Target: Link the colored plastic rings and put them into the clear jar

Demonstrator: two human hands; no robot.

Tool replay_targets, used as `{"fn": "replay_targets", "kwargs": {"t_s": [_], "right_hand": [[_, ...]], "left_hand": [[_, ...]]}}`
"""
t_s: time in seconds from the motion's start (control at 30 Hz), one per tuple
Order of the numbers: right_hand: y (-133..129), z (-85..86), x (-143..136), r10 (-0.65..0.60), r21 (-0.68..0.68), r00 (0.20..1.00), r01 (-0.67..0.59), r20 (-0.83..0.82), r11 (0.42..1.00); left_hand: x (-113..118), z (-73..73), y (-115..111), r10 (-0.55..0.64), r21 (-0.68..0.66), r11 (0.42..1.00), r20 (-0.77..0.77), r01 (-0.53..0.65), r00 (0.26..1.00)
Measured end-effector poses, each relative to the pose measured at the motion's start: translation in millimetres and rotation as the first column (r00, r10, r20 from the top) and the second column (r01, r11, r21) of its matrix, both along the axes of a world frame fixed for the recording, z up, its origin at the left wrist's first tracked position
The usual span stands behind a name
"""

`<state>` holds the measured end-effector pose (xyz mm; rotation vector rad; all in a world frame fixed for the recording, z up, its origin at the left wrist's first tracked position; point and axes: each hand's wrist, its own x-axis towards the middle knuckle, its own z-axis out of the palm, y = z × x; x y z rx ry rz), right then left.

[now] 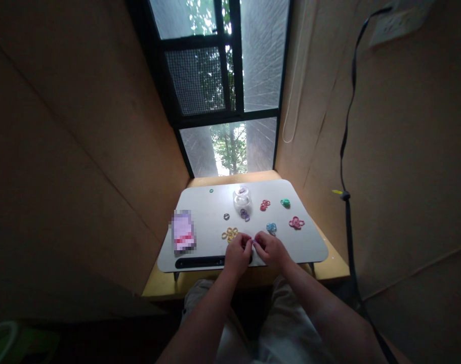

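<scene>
My left hand (239,251) and my right hand (270,248) meet above the front of a small white lap table (207,242). Their fingertips are pinched together around a tiny purple band (254,241), which looks like a small hair tie; most of it is hidden by the fingers. Just beyond my left hand lies a cluster of yellow bands (230,233), and past my right hand a light blue bunch (271,228). A clear round jar (242,200) stands farther back, with purple bands (245,215) at its front.
Red bands (265,205), a green bunch (285,202) and pink bands (296,223) lie at the right. One dark band (226,216) and one green band (211,190) lie apart. A blurred pink-purple packet (183,231) is at left. A black slot strip (200,262) runs along the front edge.
</scene>
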<state>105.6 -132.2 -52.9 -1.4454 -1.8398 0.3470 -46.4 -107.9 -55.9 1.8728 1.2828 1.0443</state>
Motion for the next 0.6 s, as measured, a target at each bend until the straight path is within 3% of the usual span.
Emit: {"fn": "replay_targets", "kwargs": {"t_s": [0.6], "right_hand": [[2.3, -2.1, 0.9, -0.011, -0.006, 1.000, 0.012, 0.020, 1.000]], "left_hand": [[1.1, 1.0, 0.1, 0.006, 0.007, 1.000, -0.017, -0.006, 1.000]]}}
